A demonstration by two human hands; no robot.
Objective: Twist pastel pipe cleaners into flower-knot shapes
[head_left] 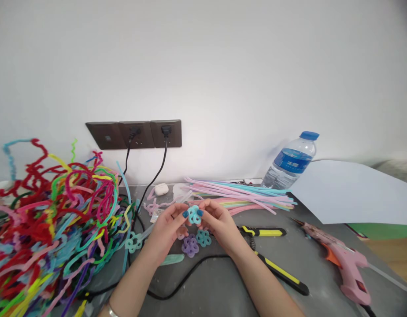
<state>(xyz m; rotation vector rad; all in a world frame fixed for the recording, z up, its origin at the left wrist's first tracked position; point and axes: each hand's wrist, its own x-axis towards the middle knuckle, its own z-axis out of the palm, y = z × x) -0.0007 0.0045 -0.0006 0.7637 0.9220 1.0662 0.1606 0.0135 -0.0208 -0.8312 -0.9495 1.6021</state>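
Observation:
Between both hands, above the grey table, is a light turquoise flower of looped pipe cleaner (194,214). My left hand (172,224) pinches its left side with thumb and fingers. My right hand (217,220) grips the right side the same way, thumb on the front. Just below the hands lie a purple pipe-cleaner flower (190,245) and a teal one (204,238). Left of my left wrist rests a pale green flower (134,242). A flat mint-green strip (172,259) lies near my left forearm.
A big tangle of coloured pipe cleaners (58,211) covers the left. Straight pastel pipe cleaners (236,196) lie behind the hands. Yellow-black pliers (283,273), a pink glue gun (342,259), a tilted water bottle (291,160) and white paper (352,193) are right. A black cable (186,281) crosses the table.

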